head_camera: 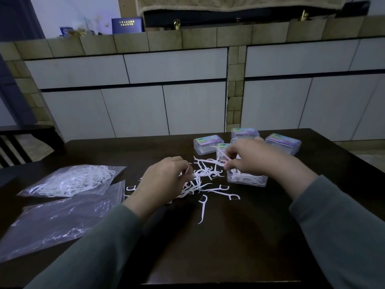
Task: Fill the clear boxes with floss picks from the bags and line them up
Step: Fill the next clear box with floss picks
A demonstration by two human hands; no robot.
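A loose pile of white floss picks (pixel 205 180) lies on the dark table (pixel 229 247). My left hand (pixel 164 182) pinches a floss pick at the pile's left side. My right hand (pixel 254 157) pinches another floss pick above an open clear box (pixel 248 180) that holds several picks. Three closed clear boxes with coloured labels stand behind: one (pixel 207 144) at the left, one (pixel 244 133) in the middle, one (pixel 284 143) at the right. A further box lid is partly hidden behind my right hand.
Two plastic bags lie at the left: the far bag (pixel 73 180) holds many floss picks, the near bag (pixel 56 222) looks almost flat. A single pick (pixel 203 209) lies apart, nearer me. White cabinets stand beyond the table's far edge.
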